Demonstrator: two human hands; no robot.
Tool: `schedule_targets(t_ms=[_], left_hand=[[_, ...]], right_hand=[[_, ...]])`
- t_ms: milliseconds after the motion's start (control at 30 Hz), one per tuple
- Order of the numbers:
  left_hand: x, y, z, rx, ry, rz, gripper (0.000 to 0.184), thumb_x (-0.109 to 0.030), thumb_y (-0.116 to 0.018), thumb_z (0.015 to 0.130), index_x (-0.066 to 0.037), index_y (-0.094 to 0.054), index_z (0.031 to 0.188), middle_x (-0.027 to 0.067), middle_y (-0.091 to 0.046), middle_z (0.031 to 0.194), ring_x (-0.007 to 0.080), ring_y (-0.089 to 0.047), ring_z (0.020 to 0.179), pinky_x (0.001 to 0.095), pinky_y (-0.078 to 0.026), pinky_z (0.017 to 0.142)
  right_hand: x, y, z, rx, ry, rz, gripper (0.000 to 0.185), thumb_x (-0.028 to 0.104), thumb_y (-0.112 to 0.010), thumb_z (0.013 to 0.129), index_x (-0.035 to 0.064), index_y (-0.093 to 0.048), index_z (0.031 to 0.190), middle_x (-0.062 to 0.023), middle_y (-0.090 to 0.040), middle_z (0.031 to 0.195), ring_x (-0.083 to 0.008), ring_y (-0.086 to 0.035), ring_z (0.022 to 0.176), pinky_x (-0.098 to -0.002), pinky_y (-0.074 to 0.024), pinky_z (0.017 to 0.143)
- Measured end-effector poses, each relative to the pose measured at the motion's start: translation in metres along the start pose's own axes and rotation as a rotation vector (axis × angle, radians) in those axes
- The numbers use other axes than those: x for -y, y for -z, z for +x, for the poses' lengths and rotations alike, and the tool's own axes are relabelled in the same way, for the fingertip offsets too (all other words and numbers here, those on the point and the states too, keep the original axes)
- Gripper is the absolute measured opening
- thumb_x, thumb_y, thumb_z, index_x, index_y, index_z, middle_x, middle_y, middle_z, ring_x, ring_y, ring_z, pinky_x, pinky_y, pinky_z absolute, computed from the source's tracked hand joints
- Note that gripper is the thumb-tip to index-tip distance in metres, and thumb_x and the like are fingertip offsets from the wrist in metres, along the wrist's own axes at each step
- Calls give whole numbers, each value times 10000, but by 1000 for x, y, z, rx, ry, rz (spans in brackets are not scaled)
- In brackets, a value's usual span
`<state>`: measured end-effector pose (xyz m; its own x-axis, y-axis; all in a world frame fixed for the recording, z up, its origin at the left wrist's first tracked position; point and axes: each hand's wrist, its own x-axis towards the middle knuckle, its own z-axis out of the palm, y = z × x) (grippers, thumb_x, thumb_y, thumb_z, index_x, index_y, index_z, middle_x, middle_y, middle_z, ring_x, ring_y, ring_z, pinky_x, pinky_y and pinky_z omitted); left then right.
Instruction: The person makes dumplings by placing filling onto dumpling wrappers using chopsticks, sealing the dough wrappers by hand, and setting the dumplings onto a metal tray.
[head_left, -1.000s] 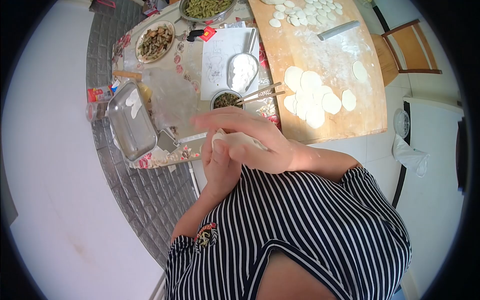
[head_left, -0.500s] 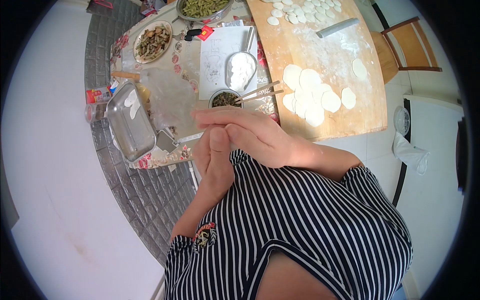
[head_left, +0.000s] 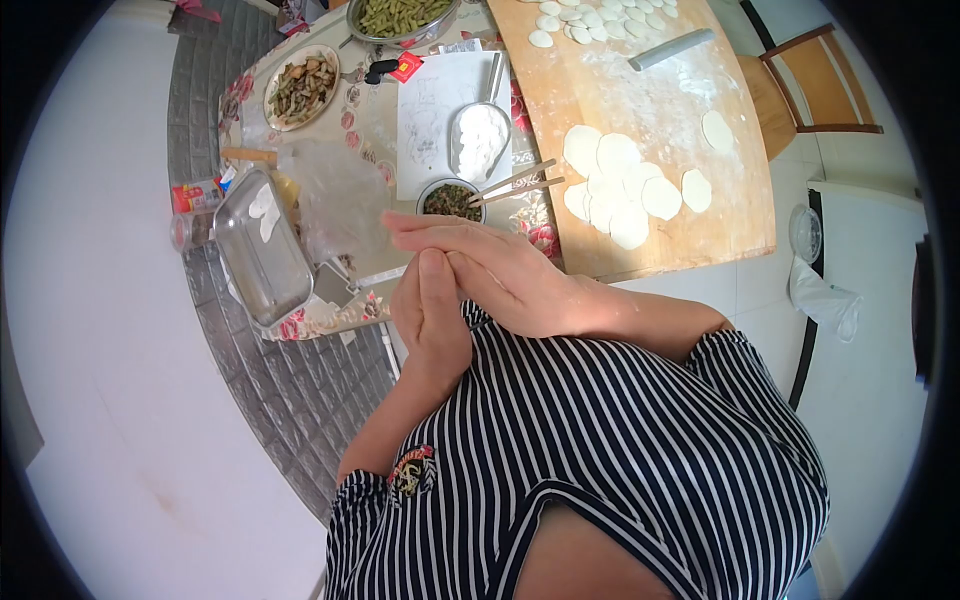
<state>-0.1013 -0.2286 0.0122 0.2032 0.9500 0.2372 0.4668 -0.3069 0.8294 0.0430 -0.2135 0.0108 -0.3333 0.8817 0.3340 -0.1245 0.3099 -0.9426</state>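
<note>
Both my hands meet in front of my chest, close to the bowl's near side. My right hand (head_left: 510, 285) lies over the top with its fingers held together and stretched to the left. Underneath, my left hand (head_left: 432, 315) is closed with its thumb pointing up, pressed against the right palm. Whatever lies between the palms is hidden. Just beyond the fingers stands a bowl of dark chopped filling (head_left: 450, 200), with a pair of chopsticks (head_left: 515, 183) resting in it. Round dough wrappers (head_left: 630, 185) lie overlapping on the wooden board (head_left: 720, 225) to the right.
A metal scoop of white flour (head_left: 480, 140) sits on a paper sheet (head_left: 420, 90). At left are a metal tray (head_left: 262, 270) with white pieces, a clear plastic bag (head_left: 335, 195) and a plate of food (head_left: 302, 87). A grey rod (head_left: 672, 50) and small dough discs (head_left: 600, 22) lie farther back.
My hands stay pressed together; the right fingers have tilted up slightly and more of the bowl shows. The whole view has shifted a little.
</note>
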Motion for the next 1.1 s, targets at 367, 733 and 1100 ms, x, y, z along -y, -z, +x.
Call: schedule_targets(t_ms=[367, 733, 1100], left_hand=[[4, 8, 29, -66, 321, -577, 537, -349, -296, 1047, 17, -657, 894, 127, -645, 1078, 198, -590, 1005, 324, -438, 904], [5, 15, 26, 65, 308, -560, 437, -272, -624, 942, 7, -557, 1272, 139, -561, 1280, 219, -493, 1232, 357, -408, 1014], [9, 19, 20, -23, 523, -562, 290, -116, -693, 891, 7, -649, 1151, 42, -671, 995, 97, -610, 888, 224, -483, 811]], right_hand=[[-4, 2, -2, -260, -352, 507, 431, 50, -543, 959, -25, -451, 1373, -132, -541, 1323, -212, -502, 1248, -343, -418, 1047], [2, -1, 1, -228, -555, 395, 215, 124, -663, 903, -17, -672, 1065, -66, -688, 908, -112, -656, 781, -241, -528, 721], [-7, 3, -1, -206, -607, 309, 257, 95, -632, 930, -35, -603, 1150, -71, -667, 1028, -123, -660, 902, -238, -537, 811]])
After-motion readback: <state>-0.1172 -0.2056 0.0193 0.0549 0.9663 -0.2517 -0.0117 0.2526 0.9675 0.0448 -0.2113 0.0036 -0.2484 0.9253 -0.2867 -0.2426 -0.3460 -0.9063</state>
